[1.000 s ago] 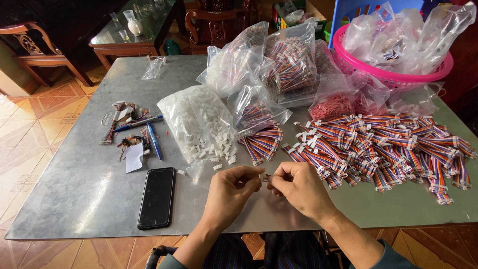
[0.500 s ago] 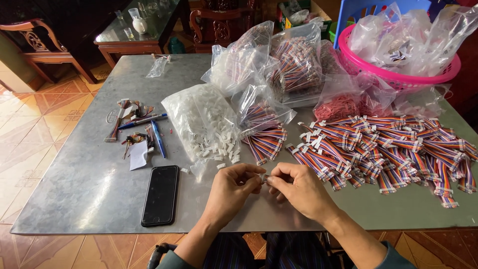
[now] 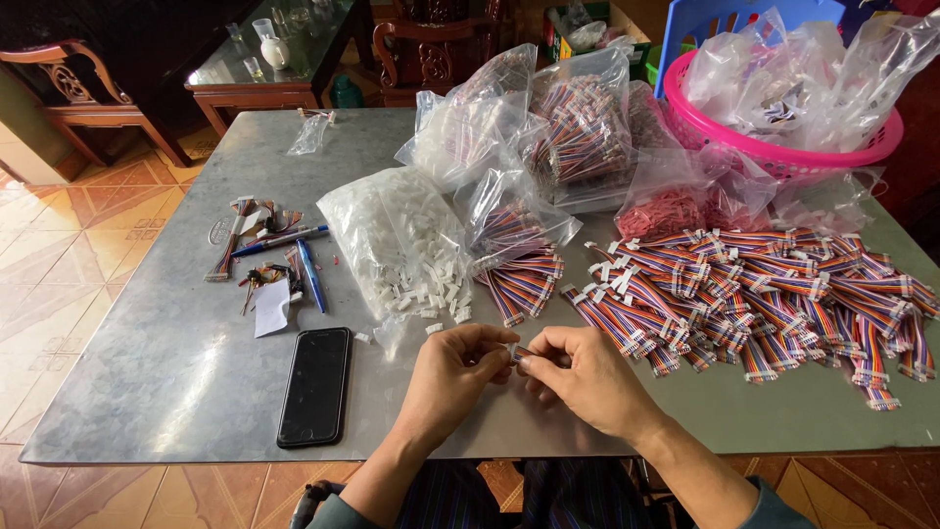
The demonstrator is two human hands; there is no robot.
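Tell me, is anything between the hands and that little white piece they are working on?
Nothing visible: the left hand and right hand both pinch the small white plastic connector directly, above the grey metal table.

A black phone [image 3: 315, 385], blue pens [image 3: 309, 275] and perhaps wire scraps [image 3: 233, 245] lie left.
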